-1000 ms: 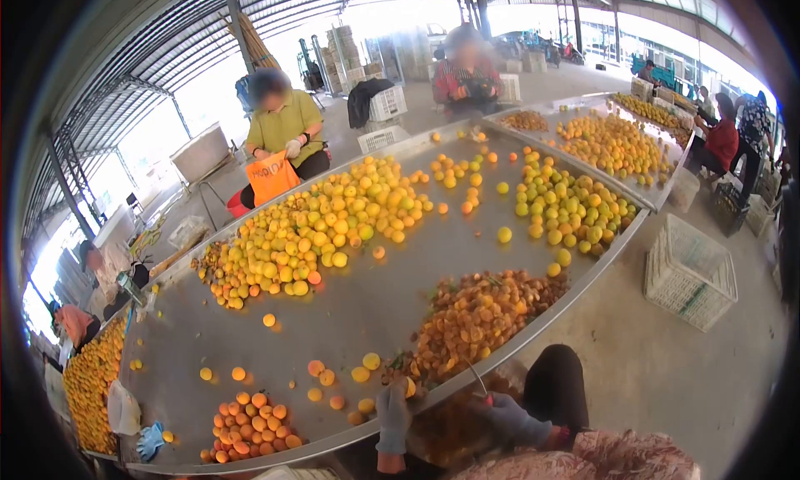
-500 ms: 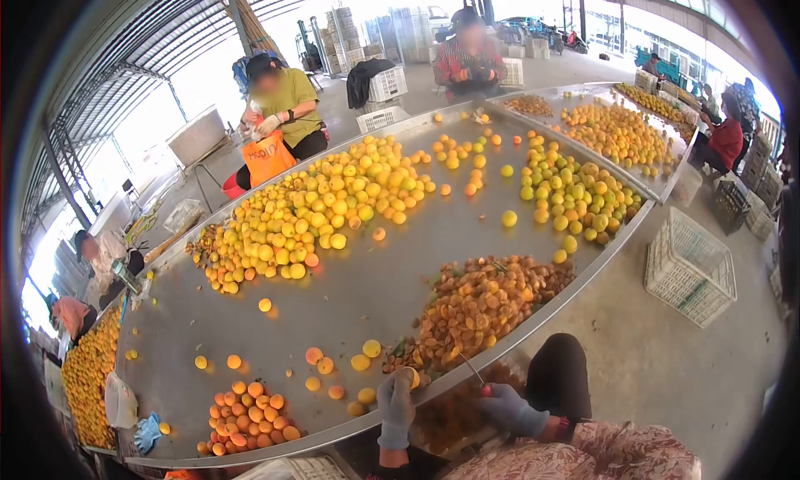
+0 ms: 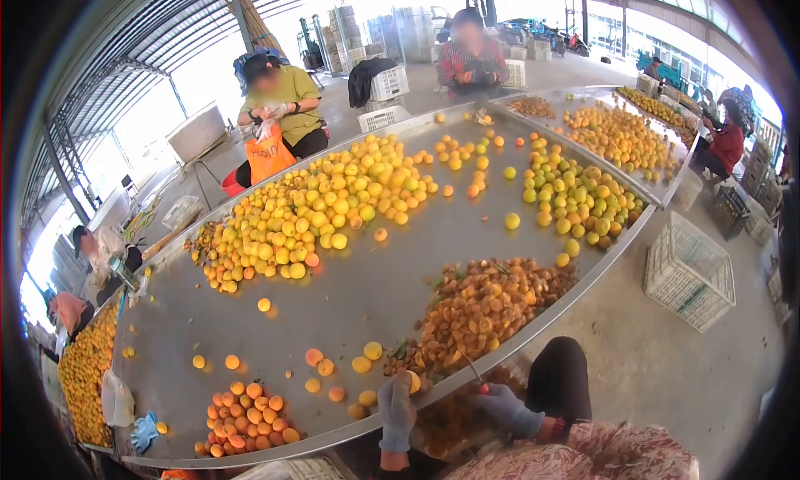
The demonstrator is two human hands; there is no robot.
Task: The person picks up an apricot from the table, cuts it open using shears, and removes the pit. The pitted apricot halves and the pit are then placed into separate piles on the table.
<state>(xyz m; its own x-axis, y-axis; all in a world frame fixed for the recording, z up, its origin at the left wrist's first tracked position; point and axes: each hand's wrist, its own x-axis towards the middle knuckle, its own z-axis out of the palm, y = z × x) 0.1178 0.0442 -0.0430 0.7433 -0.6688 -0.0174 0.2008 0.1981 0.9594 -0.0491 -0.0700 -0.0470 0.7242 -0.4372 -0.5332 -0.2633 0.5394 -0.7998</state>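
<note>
Two gloved hands are working at the near rim of the metal bench [image 3: 358, 288], head view. The left hand [image 3: 396, 409] is closing its fingers around a yellow-orange apricot [image 3: 413, 382], holding it right at the bench edge. The right hand [image 3: 505, 408] is gripping a red-handled knife [image 3: 477, 375], its thin blade angling up towards the heap of cut fruit [image 3: 483, 305]. The apricot is sitting just left of the knife, the hands near each other.
</note>
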